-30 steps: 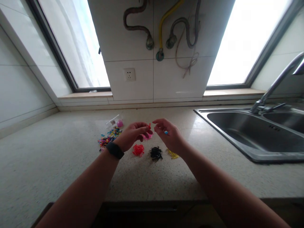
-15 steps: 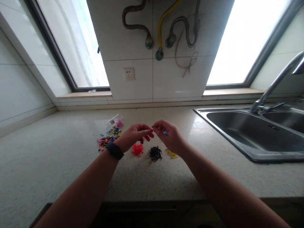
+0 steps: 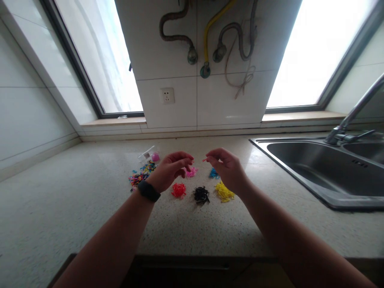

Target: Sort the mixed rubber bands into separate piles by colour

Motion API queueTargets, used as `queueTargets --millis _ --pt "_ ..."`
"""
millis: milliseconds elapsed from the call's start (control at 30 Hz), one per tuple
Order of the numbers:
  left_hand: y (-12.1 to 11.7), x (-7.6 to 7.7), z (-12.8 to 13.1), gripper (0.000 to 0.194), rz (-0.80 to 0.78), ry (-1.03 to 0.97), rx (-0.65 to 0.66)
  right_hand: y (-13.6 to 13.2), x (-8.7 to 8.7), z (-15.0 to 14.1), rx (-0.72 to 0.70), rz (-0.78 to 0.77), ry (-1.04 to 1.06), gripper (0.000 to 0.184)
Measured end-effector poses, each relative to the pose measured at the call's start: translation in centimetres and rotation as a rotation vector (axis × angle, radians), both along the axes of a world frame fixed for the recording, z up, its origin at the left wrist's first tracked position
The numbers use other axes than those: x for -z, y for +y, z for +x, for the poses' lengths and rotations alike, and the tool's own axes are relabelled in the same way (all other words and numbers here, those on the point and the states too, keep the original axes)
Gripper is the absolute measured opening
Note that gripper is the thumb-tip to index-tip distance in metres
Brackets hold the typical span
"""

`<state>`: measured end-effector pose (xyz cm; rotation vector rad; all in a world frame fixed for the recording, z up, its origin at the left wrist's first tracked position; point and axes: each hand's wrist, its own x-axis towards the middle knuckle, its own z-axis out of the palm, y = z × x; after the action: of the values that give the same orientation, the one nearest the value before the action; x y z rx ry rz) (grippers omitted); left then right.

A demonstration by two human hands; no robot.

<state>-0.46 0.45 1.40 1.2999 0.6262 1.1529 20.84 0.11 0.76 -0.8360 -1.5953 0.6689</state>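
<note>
My left hand [image 3: 175, 168], with a black watch on the wrist, is closed in a pinch above the counter. A speck of red shows at its fingertips, likely small red rubber bands. My right hand [image 3: 226, 166] pinches a small red rubber band [image 3: 204, 160] between thumb and forefinger, a short gap from the left. Under and around my hands lie sorted piles of little rubber bands: red [image 3: 179, 191], black [image 3: 201, 195], yellow [image 3: 224, 192], blue [image 3: 214, 173] and pink [image 3: 191, 172]. A mixed-colour pile [image 3: 141, 175] sits left of my left hand, which partly hides it.
Behind the mixed pile lies a clear plastic bag [image 3: 146, 154] with a pink round item [image 3: 155, 156]. A steel sink [image 3: 303, 176] with a faucet [image 3: 339, 134] is set into the counter [image 3: 192, 236] on the right. Pipes and a socket [image 3: 167, 95] are on the wall.
My hands, together at the fingertips before, have drawn apart, the right one carrying a red rubber band. The blue, pink and yellow piles show more fully. The view has shifted slightly.
</note>
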Motion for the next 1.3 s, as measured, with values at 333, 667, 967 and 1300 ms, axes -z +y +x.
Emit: queueTargets --millis 333,667,967,1300 --pt "-0.3 -0.4 -0.6 0.019 0.054 -0.183 0.072 0.4 0.3 0.4 -0.006 -0.009 -0.012 0.016" --pt "-1.7 -1.5 -0.8 0.037 0.132 -0.186 0.202 0.4 0.3 0.6 -0.034 -0.014 -0.021 0.018" --pt "-1.7 -0.9 -1.9 0.049 0.172 -0.036 0.255 0.4 0.5 0.6 -0.052 -0.026 -0.048 0.019" --pt "-2.0 -0.9 -2.0 0.049 0.175 0.011 0.282 0.3 0.6 0.5 -0.065 -0.028 -0.071 0.018"
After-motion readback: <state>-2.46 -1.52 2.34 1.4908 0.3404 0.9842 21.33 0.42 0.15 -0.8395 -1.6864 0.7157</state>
